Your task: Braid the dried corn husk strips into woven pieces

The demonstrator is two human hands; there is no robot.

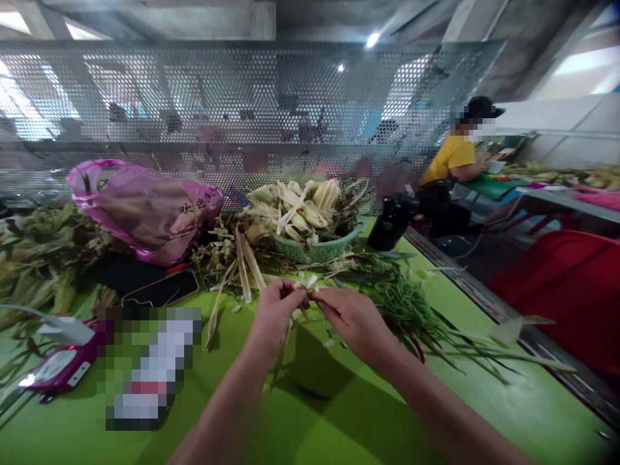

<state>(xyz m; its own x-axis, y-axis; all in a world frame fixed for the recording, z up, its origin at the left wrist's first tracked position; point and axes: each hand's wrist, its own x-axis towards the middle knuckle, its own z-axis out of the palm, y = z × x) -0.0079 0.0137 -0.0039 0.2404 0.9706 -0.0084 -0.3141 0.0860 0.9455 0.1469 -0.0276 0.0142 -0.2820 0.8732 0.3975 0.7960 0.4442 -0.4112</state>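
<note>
Both hands meet over the green table (223, 413), pinching a small piece of pale corn husk (308, 282) between thumbs and fingers. My left hand (274, 313) is closed on its left side, and a thin dry strip hangs below that hand. From the right, my right hand (356, 316) closes on the same piece; its fingertips are partly hidden. Just beyond stands a green plastic basket (317, 250) heaped with dry corn husks (303, 210). Beside my right hand lies a bundle of thin green strands (404, 300).
At the left are a pink plastic bag (145, 206), a phone (162, 289), a purple power strip (65, 368) and a husk pile (41, 258). A black bottle (390, 223) stands near the table's right edge. A red chair (566, 290) and a person in yellow (453, 158) are beyond.
</note>
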